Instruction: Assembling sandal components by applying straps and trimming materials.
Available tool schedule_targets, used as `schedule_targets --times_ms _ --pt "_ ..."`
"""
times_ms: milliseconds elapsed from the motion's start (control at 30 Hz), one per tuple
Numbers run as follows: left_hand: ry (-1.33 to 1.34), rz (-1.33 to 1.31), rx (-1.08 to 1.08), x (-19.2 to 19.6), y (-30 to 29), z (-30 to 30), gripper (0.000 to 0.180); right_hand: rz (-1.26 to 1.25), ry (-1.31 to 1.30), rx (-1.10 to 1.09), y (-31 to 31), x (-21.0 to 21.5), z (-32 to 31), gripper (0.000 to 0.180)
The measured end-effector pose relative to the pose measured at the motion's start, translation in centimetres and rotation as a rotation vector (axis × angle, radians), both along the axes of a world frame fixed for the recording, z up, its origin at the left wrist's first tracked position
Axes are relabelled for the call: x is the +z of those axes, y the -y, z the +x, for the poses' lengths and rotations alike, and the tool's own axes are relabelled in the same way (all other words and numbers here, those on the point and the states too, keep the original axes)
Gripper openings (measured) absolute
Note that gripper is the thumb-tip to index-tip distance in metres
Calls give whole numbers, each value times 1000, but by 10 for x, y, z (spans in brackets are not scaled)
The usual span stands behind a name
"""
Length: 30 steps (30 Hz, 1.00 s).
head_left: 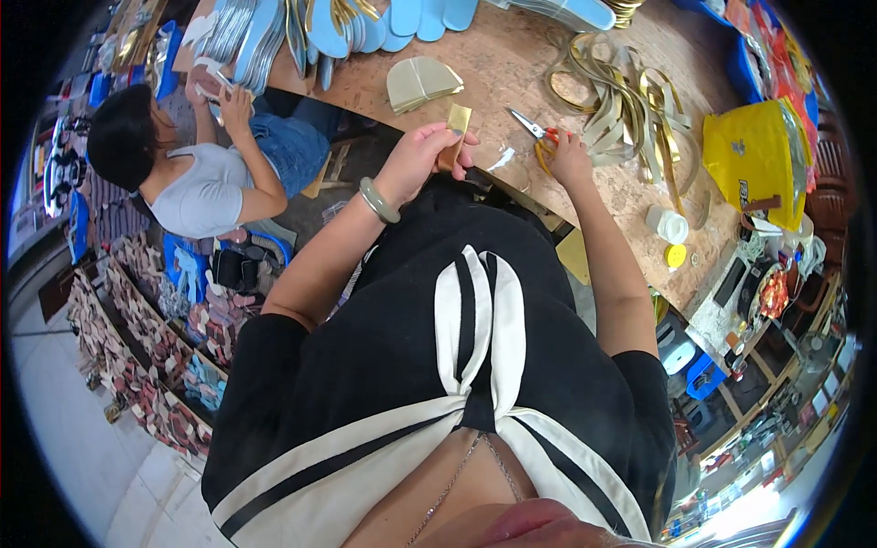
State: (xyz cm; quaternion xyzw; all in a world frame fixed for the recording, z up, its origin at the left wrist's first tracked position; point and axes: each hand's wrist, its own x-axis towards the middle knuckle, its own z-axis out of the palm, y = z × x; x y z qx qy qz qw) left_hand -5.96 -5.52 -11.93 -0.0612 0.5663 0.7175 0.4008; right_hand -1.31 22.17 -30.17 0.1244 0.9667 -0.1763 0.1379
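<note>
Over the near edge of the wooden table, my left hand (426,157) is closed on a short gold strip (459,120), pinched between thumb and fingers. My right hand (570,163) rests at the tabletop, its fingers around the orange-red handles of a pair of scissors (527,125). The silver blades point away to the left. Small white scraps (501,160) lie between the two hands. A stack of pale gold cut pieces (422,84) sits beyond my left hand. Beyond my right hand lies a tangled heap of gold and beige strips (630,114).
Light-blue insoles (338,27) line the far side of the table (512,73). At right stand a yellow bag (756,160), a white jar (667,224) and a yellow lid (675,255). A co-worker (206,178) sits at left, near crates of shoe parts (137,347).
</note>
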Motion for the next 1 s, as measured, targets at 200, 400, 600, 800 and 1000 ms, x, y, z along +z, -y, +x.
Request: schedule_targets --times_ms 200,400,600,800,1000 --pt "-170 -167 -51 3 11 7 27 250 45 202 7 -3 -9 47" --pt "-126 -292 36 -1 27 19 24 -720 393 -141 3 8 1 54" --pt "-94 -198 256 -35 43 38 21 -1327 335 -279 34 77 36 66" --pt "-93 -195 252 -46 38 47 18 -1157 418 289 60 116 38 67" --pt "-121 -237 156 -49 27 61 20 -1081 364 348 69 117 39 59"
